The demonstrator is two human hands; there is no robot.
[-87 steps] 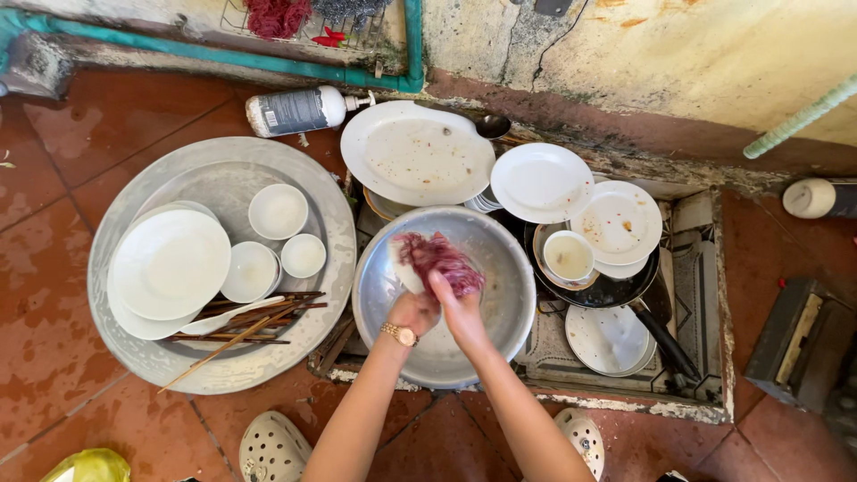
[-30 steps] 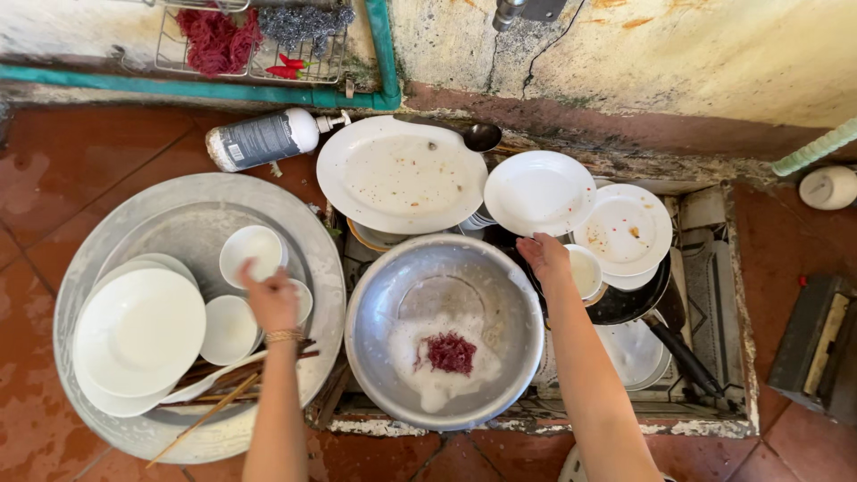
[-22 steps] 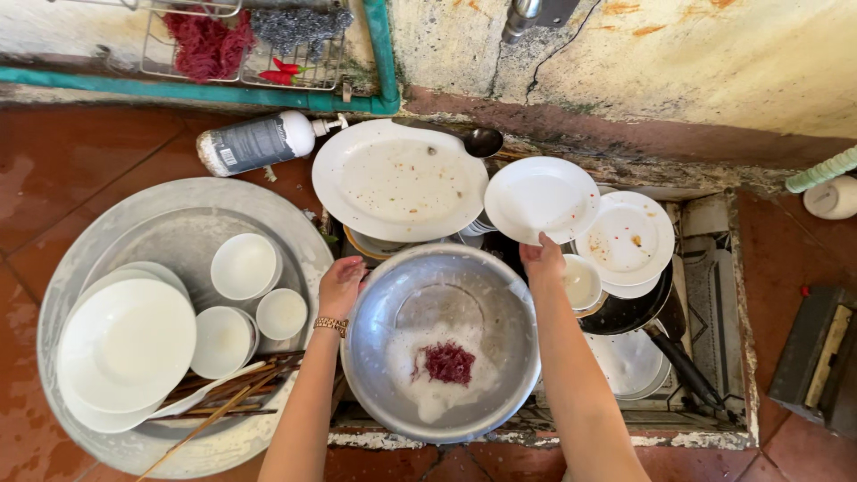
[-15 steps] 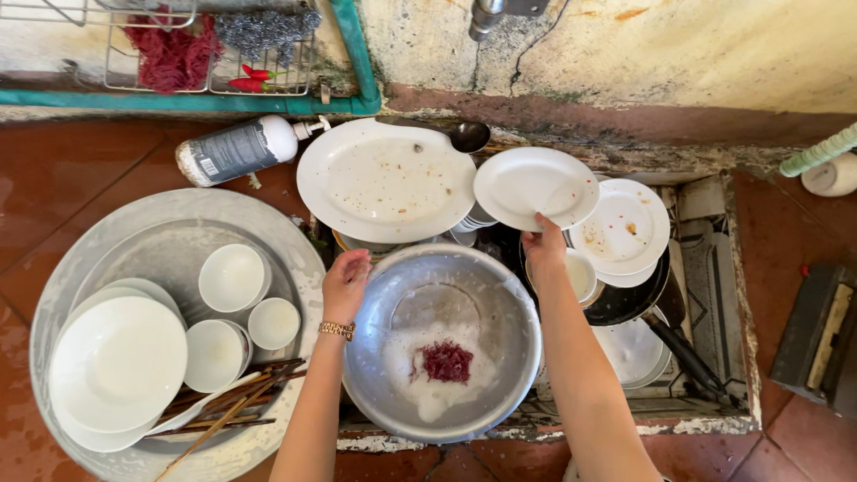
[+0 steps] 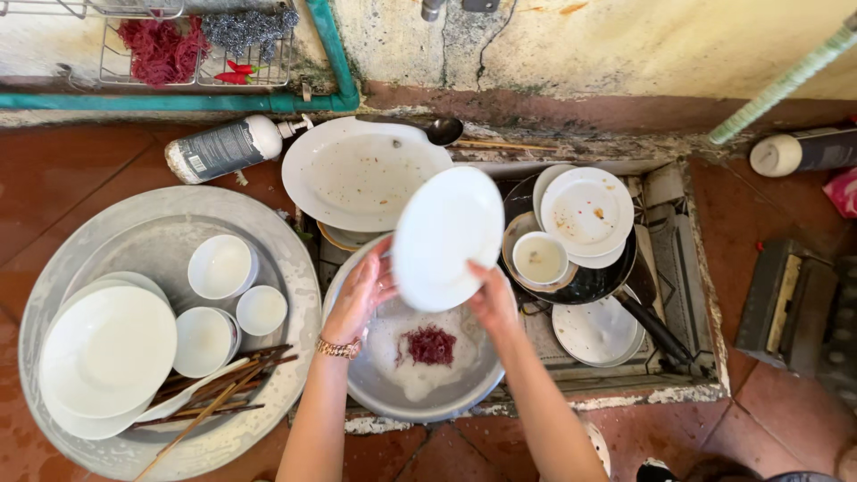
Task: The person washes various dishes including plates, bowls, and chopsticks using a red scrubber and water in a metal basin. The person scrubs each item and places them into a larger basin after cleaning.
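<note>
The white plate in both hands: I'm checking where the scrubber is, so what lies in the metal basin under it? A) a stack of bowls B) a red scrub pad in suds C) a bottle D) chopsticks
B: below the white plate, a red scrub pad lies in foam in the metal basin.

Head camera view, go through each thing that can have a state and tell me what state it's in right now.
White plate: lifted, tilted, held in both hands over the basin.
Left hand: on the plate's left edge.
Right hand: on the plate's lower edge.
Metal basin: holds suds and a red scrubber.
Oval platter: dirty, leaning.
Round plate: food-stained.
Small cup: upright, with residue.
Bottle: lying on its side.
Chopsticks: lying on the tray.
</note>
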